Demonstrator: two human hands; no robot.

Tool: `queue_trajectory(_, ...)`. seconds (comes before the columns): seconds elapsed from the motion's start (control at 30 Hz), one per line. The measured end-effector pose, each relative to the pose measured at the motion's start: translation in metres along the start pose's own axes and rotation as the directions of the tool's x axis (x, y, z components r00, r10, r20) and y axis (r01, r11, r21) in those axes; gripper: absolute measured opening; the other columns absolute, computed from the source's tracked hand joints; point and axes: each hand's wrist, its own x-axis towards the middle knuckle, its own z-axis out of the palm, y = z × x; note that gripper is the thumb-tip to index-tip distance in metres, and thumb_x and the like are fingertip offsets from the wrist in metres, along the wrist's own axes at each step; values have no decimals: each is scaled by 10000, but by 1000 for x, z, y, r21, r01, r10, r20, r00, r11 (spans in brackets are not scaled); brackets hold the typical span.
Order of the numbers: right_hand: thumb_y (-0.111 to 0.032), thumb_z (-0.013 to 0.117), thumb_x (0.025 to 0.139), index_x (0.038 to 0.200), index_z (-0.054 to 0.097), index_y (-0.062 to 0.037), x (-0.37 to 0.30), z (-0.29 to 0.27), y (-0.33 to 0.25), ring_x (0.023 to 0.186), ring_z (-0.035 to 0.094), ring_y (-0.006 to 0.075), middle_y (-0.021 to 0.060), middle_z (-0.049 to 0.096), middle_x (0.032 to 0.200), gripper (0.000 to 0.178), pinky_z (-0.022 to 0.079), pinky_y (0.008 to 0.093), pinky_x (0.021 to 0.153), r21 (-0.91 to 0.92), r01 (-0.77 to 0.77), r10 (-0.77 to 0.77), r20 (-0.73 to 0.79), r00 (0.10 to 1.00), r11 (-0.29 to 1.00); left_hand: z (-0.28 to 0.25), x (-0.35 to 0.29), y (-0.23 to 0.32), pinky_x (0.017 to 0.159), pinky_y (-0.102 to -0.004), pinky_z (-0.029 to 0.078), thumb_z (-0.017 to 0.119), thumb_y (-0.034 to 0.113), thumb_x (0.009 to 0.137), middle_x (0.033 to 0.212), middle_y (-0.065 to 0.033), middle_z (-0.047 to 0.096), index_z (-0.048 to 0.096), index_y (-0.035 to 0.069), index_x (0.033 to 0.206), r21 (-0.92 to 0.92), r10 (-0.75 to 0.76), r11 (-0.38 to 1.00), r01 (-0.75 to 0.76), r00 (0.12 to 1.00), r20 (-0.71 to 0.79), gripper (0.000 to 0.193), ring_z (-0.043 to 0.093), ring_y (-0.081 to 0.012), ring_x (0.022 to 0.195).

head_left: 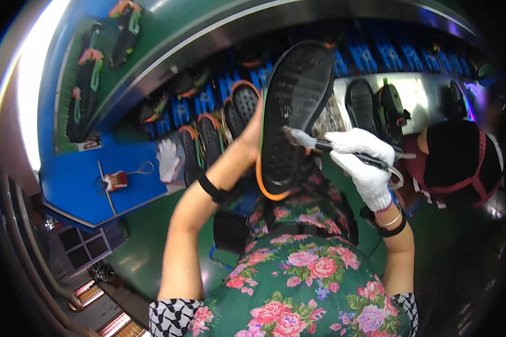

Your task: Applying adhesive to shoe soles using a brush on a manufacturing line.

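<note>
A black shoe sole (pixel 298 92) with an orange rim at its near end is held up in front of me, its textured face toward me. My bare left hand (pixel 254 133) grips it from the left; most of the fingers are hidden behind the sole. My right hand (pixel 366 163), in a white knit glove, is closed round the dark handle of a brush (pixel 303 139). The pale brush end touches the middle of the sole. A thin pale tube seems to loop beside the gloved hand.
Several orange-rimmed soles (pixel 211 137) lie left of the held one, near a spare white glove (pixel 167 160) on a blue table (pixel 78 182). Dark soles (pixel 362 104) rest at the right. Blue racks (pixel 362 56) line the conveyor. Another person (pixel 461 163) is at the right.
</note>
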Motion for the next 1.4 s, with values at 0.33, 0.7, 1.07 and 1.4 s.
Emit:
queue_trajectory(0.33, 2, 787, 738, 916, 767, -51, 30, -10, -18, 820, 705, 252, 113, 762, 961, 187, 553, 345, 743, -341, 420, -382, 175, 907, 841, -16, -15, -43, 1090, -515, 452, 487, 418, 1029, 1423, -174, 548, 511, 31, 1412, 348, 334, 882, -318, 942, 17, 546, 570, -348, 1259)
queue_trajectory(0.7, 15, 799, 730, 933, 757, -37, 2, 8, -22, 792, 697, 245, 118, 758, 939, 213, 539, 345, 722, -350, 366, -402, -34, 915, 862, 30, -46, -61, 1118, -594, 411, 424, 688, 958, 1422, -280, 517, 419, -9, 1475, -429, 346, 881, -201, 891, 293, 868, 552, -463, 1260)
queue_trajectory(1.07, -39, 757, 746, 1087, 762, -69, 32, 0, -37, 886, 708, 272, 129, 747, 1064, 342, 553, 374, 771, -412, 511, -511, 121, 851, 754, -25, -11, -84, 1157, -597, 336, 510, 769, 866, 1536, -201, 423, 372, 89, 1535, -358, 299, 915, -188, 910, 286, 964, 453, -401, 1380)
queue_trajectory(1.4, -53, 716, 762, 1187, 717, -57, 46, 21, -49, 1001, 683, 304, 141, 709, 1191, 425, 547, 388, 829, -474, 570, -535, 222, 815, 671, -23, -2, -99, 1196, -551, 298, 500, 650, 932, 1573, -161, 390, 292, 119, 1577, -492, 408, 853, -172, 807, 426, 860, 414, -362, 1422)
